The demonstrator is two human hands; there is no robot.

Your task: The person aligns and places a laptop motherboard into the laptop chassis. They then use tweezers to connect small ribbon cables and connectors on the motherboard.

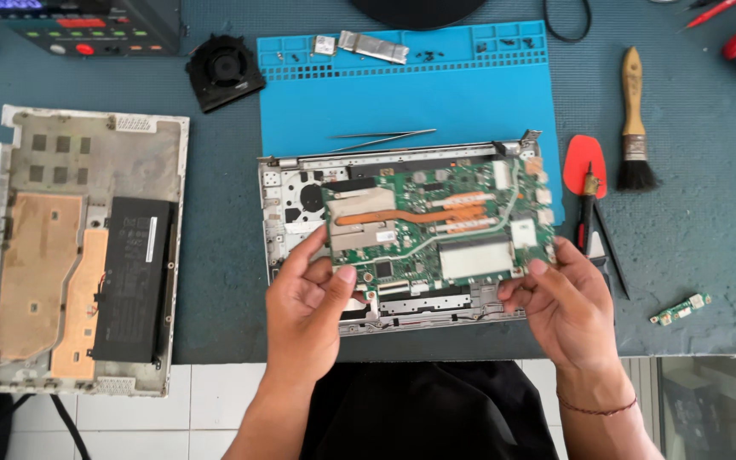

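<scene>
A green laptop motherboard (436,226) with copper heat pipes and a silver heatsink is lifted over the open silver laptop chassis (287,192). My left hand (304,307) grips the board's lower left corner, thumb on top. My right hand (560,302) holds its lower right edge, fingers curled under it. The chassis lies partly on a blue work mat (411,94).
A detached bottom cover (44,247) holding a black battery (134,277) lies at the left. A black fan (225,70), tweezers (381,138), a brush (635,123), a red pry tool (585,162), a screwdriver (587,217) and a small green board (681,308) surround the mat.
</scene>
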